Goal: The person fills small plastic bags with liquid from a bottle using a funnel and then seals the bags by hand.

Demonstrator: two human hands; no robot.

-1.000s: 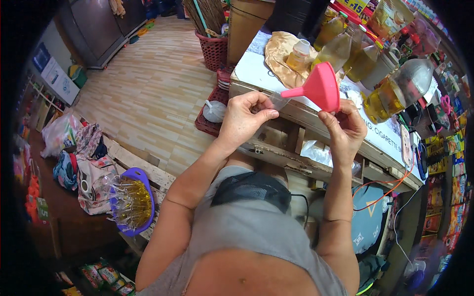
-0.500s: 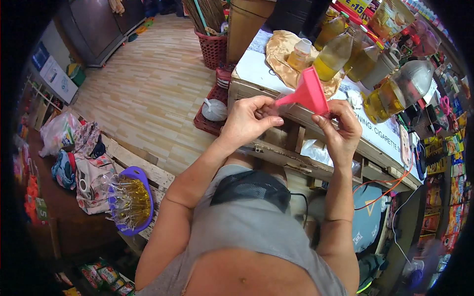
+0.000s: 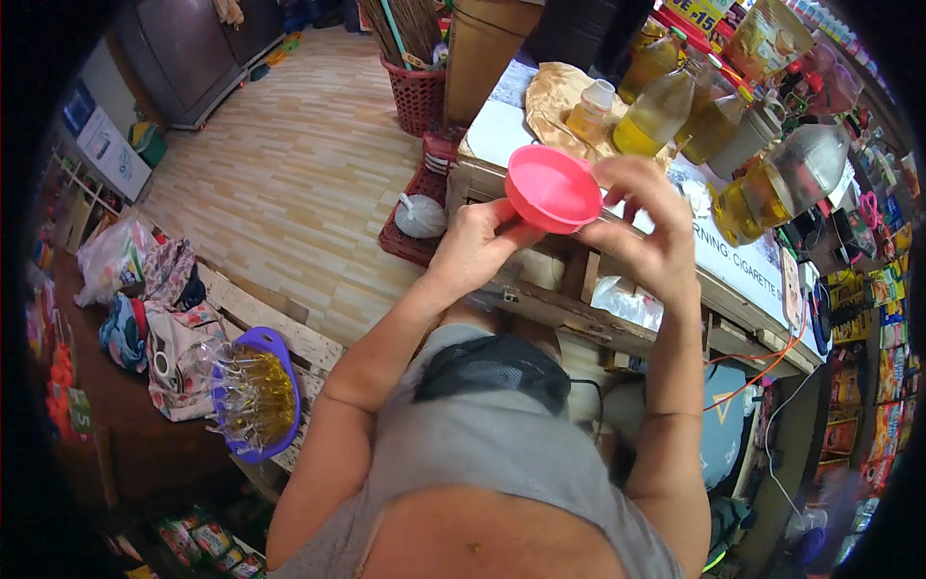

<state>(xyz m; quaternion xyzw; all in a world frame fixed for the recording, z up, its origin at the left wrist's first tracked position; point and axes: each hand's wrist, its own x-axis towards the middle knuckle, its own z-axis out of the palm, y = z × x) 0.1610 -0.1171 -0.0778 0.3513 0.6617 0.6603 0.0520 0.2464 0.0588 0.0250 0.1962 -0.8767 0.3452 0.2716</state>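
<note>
A pink plastic funnel [image 3: 553, 186] is held between both hands in front of a wooden counter [image 3: 617, 318], its wide mouth turned up toward me. My left hand [image 3: 477, 246] grips it from below on the left side. My right hand [image 3: 646, 227] holds its right rim with curled fingers. Just beyond the funnel, on the counter top, stand several bottles of yellow liquid [image 3: 656, 111] and a small clear bottle with a white cap [image 3: 590, 109].
A large clear jug with yellow liquid [image 3: 786, 174] lies at the counter's right. Red baskets [image 3: 417, 92] stand on the wooden floor by the counter's left end. A purple basket [image 3: 253, 391] and bags [image 3: 169, 318] rest on a low bench at left. Shelves of packets line the right.
The funnel has turned from pointing sideways with its spout up-left to facing mouth-up toward me. Both hands have shifted lower and closer together around it.
</note>
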